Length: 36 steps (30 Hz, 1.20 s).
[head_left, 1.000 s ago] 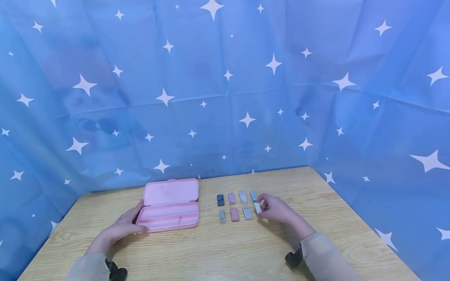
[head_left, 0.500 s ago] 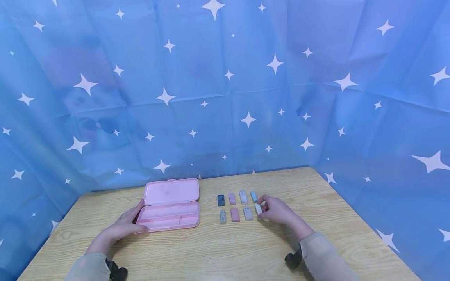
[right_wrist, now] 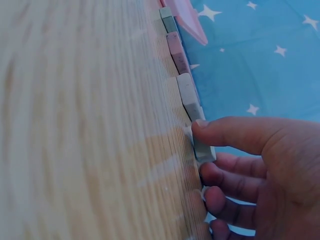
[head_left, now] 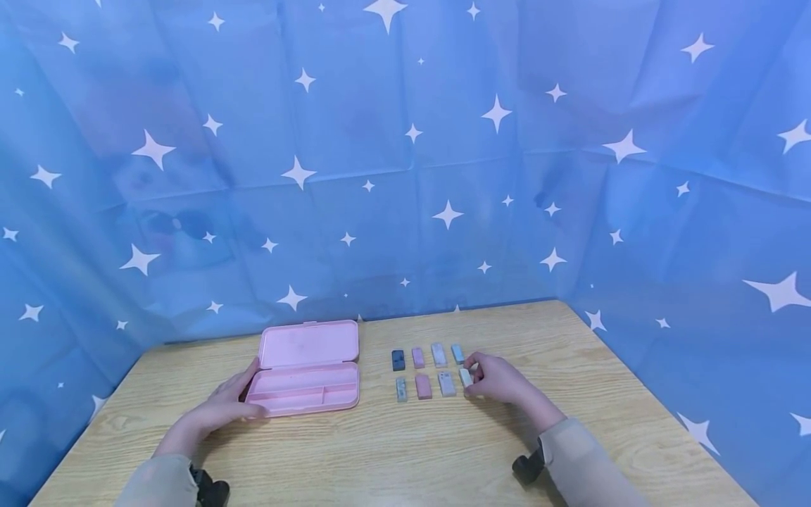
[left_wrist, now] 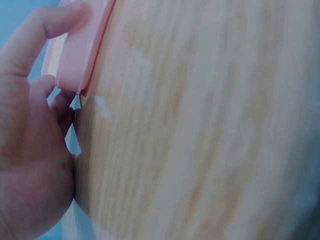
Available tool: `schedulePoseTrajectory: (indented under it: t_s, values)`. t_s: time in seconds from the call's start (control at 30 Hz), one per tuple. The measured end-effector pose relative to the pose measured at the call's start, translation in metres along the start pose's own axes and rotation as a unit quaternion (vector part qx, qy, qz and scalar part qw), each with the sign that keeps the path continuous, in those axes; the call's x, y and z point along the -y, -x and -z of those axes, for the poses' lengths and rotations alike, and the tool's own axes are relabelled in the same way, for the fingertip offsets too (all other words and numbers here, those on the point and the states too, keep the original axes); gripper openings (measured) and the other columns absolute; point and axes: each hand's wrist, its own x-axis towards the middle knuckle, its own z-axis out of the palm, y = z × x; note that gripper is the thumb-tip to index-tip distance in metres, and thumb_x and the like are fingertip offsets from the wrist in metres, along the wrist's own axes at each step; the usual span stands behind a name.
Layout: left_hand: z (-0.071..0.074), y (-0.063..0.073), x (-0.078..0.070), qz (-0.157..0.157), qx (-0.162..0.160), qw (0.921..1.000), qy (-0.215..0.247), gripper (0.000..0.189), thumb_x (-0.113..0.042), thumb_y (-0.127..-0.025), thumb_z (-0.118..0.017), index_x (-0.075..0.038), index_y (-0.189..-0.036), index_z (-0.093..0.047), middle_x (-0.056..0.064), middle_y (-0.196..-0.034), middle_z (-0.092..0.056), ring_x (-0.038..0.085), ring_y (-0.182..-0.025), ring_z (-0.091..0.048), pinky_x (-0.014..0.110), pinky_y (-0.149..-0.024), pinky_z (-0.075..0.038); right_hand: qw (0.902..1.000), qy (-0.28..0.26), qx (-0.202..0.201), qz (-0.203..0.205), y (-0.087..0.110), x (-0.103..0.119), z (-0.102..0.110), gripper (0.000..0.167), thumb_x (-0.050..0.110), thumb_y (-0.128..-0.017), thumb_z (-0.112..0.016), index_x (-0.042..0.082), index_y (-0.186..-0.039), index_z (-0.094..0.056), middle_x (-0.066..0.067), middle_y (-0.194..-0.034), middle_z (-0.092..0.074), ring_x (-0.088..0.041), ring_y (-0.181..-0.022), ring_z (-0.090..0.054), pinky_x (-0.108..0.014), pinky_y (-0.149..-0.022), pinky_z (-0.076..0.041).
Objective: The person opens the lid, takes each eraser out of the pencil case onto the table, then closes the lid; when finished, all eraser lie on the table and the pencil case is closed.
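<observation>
A pink pencil case (head_left: pixel 304 401) lies on the table with its lid (head_left: pixel 309 345) laid back. My left hand (head_left: pixel 218 408) grips the case's left end, thumb at the near corner and fingers along the side; the left wrist view shows the thumb over the pink wall (left_wrist: pixel 82 55). My right hand (head_left: pixel 500 380) pinches a small pale green eraser (head_left: pixel 466 377) at the right end of the near row. In the right wrist view the thumb presses on that eraser (right_wrist: pixel 204 152), with fingertips under its far side. Beside it lie a lilac eraser (head_left: pixel 446 384) and a pink eraser (head_left: pixel 423 386).
More erasers fill the two rows: a grey-green one (head_left: pixel 401 389) in front, and behind, dark blue (head_left: pixel 398 360), purple (head_left: pixel 417 357), pale lilac (head_left: pixel 438 355) and light blue (head_left: pixel 457 353). A blue starry cloth (head_left: pixel 380 232) hangs behind the wooden table (head_left: pixel 355 458).
Between one second and half a second ago, the pale green eraser settles straighter into line with the near row, still in my right fingers. My left hand stays on the pencil case.
</observation>
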Motion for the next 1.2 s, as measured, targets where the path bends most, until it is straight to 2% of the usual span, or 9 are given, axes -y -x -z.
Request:
schedulePoseTrajectory:
  t_s: [0.27, 0.6, 0.83, 0.97, 1.07, 1.2]
  values:
    - [0.0, 0.0, 0.0, 0.001, 0.003, 1.0, -0.004, 0.118, -0.041, -0.073, -0.077, -0.017, -0.156, 0.004, 0.025, -0.158, 0.001, 0.051, -0.139, 0.004, 0.076, -0.101, -0.002, 1.0, 0.001, 0.004, 0.002, 0.001, -0.001, 0.0, 0.041, 0.01, -0.076, -0.08, 0.001, -0.11, -0.059, -0.001, -0.069, -0.055, -0.016, -0.058, -0.049, -0.032, -0.056, -0.042]
    - [-0.001, -0.009, 0.014, -0.005, -0.007, 0.9999, 0.007, 0.123, -0.047, -0.069, -0.079, -0.019, -0.156, 0.003, 0.022, -0.159, 0.0, 0.049, -0.14, 0.004, 0.076, -0.101, -0.002, 0.9999, -0.011, 0.007, 0.006, 0.002, 0.0, 0.0, 0.04, 0.008, -0.076, -0.079, 0.001, -0.11, -0.059, -0.002, -0.068, -0.053, -0.016, -0.058, -0.048, -0.032, -0.056, -0.041]
    - [-0.001, -0.004, 0.005, 0.003, 0.002, 1.0, 0.0, 0.119, -0.044, -0.072, -0.077, -0.018, -0.156, 0.004, 0.024, -0.158, 0.001, 0.05, -0.139, 0.004, 0.075, -0.102, -0.002, 0.9998, -0.019, 0.006, 0.007, 0.0, 0.004, 0.008, 0.044, 0.01, -0.079, -0.078, 0.0, -0.117, -0.058, -0.003, -0.072, -0.055, -0.017, -0.06, -0.051, -0.033, -0.057, -0.043]
    - [-0.001, -0.002, 0.001, 0.01, 0.002, 1.0, -0.002, 0.117, -0.042, -0.074, -0.077, -0.018, -0.156, 0.003, 0.025, -0.158, 0.0, 0.051, -0.139, 0.003, 0.075, -0.102, -0.003, 0.9991, -0.033, 0.0, 0.025, -0.007, 0.014, 0.014, 0.039, 0.016, -0.087, -0.072, 0.0, -0.12, -0.058, -0.004, -0.075, -0.056, -0.017, -0.062, -0.051, -0.033, -0.055, -0.043]
    - [-0.001, -0.003, 0.003, 0.007, 0.003, 1.0, 0.001, 0.118, -0.043, -0.074, -0.076, -0.018, -0.156, 0.004, 0.026, -0.158, 0.001, 0.051, -0.138, 0.004, 0.076, -0.101, -0.002, 0.9978, -0.05, -0.003, 0.043, -0.019, 0.029, 0.014, 0.037, 0.024, -0.091, -0.068, 0.003, -0.12, -0.059, -0.004, -0.081, -0.058, -0.018, -0.067, -0.054, -0.034, -0.057, -0.045]
    - [-0.001, -0.004, 0.007, 0.006, 0.002, 1.0, 0.003, 0.12, -0.048, -0.071, -0.077, -0.02, -0.156, 0.004, 0.023, -0.159, 0.001, 0.049, -0.14, 0.005, 0.074, -0.102, -0.001, 0.9942, -0.091, -0.01, 0.056, -0.039, 0.054, 0.005, 0.037, 0.034, -0.095, -0.062, 0.008, -0.123, -0.061, -0.005, -0.093, -0.063, -0.022, -0.081, -0.059, -0.037, -0.067, -0.051]
